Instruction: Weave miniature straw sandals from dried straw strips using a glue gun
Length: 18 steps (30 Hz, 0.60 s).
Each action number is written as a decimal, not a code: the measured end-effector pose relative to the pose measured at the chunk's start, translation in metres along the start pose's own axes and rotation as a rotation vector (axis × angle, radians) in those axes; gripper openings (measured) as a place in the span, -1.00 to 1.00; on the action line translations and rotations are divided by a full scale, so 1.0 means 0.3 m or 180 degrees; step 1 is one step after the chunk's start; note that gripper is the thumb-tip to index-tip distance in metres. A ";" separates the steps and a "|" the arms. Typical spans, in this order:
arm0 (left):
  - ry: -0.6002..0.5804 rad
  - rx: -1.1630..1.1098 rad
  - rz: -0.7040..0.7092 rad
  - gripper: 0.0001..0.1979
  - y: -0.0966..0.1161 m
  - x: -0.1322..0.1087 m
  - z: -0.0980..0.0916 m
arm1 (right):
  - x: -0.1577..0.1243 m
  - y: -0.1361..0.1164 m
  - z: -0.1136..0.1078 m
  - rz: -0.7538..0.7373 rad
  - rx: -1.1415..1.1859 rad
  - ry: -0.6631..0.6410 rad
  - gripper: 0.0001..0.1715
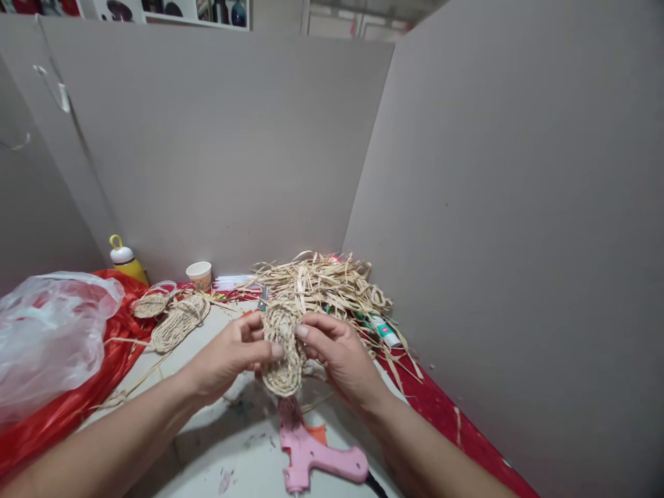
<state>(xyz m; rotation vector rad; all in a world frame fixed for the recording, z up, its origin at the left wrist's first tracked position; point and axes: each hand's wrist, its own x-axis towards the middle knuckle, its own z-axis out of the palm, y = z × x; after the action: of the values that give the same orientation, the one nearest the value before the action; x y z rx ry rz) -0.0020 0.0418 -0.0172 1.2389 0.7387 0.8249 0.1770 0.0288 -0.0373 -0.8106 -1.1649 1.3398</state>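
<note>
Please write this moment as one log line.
left hand: holds woven piece | right hand: holds same | nearer: glue gun | beyond: straw

No lettering legible; marks on paper cup [200, 277] and green-white tube [385, 331] unreadable.

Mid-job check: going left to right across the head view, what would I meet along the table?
Clear plastic bag → yellow bottle → paper cup → left hand → held woven piece → right hand → green-and-white tube.
</note>
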 end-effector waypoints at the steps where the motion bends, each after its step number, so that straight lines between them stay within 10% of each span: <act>1: -0.0054 -0.0010 -0.0021 -0.71 -0.015 0.001 0.010 | 0.003 -0.005 -0.004 -0.0024 -0.0067 -0.0017 -0.76; 7: 0.0322 -0.0126 0.0026 -0.85 -0.033 0.008 0.021 | 0.035 -0.079 -0.055 0.0193 -0.0446 -0.0296 -0.69; 12: 0.0519 -0.0290 0.0224 -0.88 -0.027 0.031 -0.012 | 0.001 -0.147 -0.119 -0.0082 -0.0780 0.0281 -0.57; 18: 0.0607 -0.0327 0.0357 -0.79 -0.029 0.044 -0.034 | -0.181 -0.037 -0.096 -0.0285 -0.2196 0.0372 -0.78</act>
<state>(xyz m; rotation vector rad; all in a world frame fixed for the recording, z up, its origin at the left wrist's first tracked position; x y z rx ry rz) -0.0028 0.0570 -0.0280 1.1275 0.7747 1.0714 0.2149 -0.0204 -0.0437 -1.2857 -1.5707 0.7922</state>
